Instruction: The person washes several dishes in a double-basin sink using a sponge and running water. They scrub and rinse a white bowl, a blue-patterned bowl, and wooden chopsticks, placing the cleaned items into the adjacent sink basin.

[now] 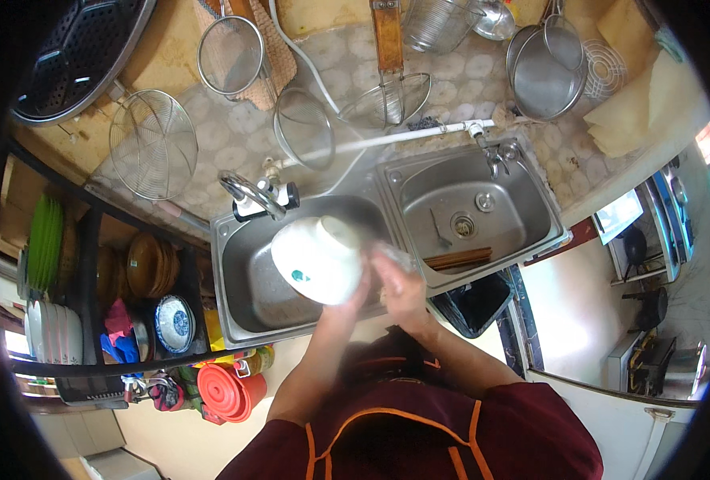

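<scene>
A white bowl [316, 264] with a green mark is tilted over the left basin of a stainless steel double sink [253, 327], its foot ring turned up and to the right. My left hand [355, 294] grips the bowl at its lower right side. Close by on the right, my right hand [400, 285] is blurred, with something pale or translucent at its fingers; what it is cannot be made out. A chrome faucet [259, 195] stands behind the left basin. Chopsticks [460, 259] and a spoon [440, 228] lie in the right basin.
Wire strainers [154, 144] and sieves [550, 75] hang along the wall behind the sink. Shelves at left hold green plates [46, 243], brown bowls [148, 264] and a blue-patterned bowl [174, 324]. A red bucket [229, 390] stands below. A black-lined bin [475, 306] is beneath the right basin.
</scene>
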`<state>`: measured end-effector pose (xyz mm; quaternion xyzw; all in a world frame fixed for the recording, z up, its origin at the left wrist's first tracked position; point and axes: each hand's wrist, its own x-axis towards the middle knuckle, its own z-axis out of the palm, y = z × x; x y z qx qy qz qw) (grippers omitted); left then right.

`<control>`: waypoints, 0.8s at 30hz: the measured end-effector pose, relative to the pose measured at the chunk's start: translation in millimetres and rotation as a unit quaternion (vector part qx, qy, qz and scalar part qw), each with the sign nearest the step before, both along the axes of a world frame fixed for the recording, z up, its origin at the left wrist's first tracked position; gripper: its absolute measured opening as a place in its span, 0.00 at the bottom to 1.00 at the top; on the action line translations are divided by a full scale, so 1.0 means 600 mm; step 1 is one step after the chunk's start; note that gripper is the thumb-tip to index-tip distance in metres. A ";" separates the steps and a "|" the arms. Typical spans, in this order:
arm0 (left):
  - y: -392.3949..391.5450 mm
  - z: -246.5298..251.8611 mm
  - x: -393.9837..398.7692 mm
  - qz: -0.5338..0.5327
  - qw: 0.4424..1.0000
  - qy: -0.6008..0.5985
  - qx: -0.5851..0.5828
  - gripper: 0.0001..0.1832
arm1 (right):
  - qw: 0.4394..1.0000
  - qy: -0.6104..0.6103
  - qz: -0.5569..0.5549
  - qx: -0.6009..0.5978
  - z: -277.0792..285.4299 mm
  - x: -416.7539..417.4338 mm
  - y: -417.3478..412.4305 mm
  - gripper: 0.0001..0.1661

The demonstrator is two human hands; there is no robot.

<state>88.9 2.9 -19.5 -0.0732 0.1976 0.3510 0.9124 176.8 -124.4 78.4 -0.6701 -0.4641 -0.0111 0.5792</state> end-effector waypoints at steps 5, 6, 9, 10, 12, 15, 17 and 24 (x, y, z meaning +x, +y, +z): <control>-0.015 0.041 -0.026 -0.208 0.972 0.001 0.108 0.35 | 0.820 0.569 0.065 -0.004 -0.074 0.075 0.040 0.19; -0.015 0.003 -0.036 -0.249 0.927 0.089 0.266 0.36 | 0.792 0.597 0.116 -0.049 -0.064 0.087 0.052 0.19; -0.014 0.005 -0.034 -0.377 0.877 -0.068 0.291 0.42 | 0.788 0.553 0.256 -0.090 -0.051 0.129 0.078 0.19; -0.019 -0.074 -0.055 -0.347 0.823 0.118 0.435 0.43 | 0.800 0.522 0.267 -0.125 -0.002 0.134 0.089 0.18; -0.028 -0.117 -0.061 -0.297 0.649 0.324 0.621 0.39 | 0.857 0.378 0.304 -0.175 0.050 0.144 0.107 0.17; -0.043 -0.085 -0.044 -0.280 0.693 0.286 0.599 0.35 | 0.911 0.053 0.374 -0.166 0.073 0.116 0.136 0.15; -0.052 -0.047 -0.034 -0.234 0.870 0.181 0.395 0.31 | 0.937 -0.100 0.301 -0.147 0.094 0.058 0.119 0.16; -0.037 0.016 0.000 -0.112 0.950 0.084 0.279 0.29 | 0.969 0.198 0.027 -0.147 0.048 0.035 0.066 0.22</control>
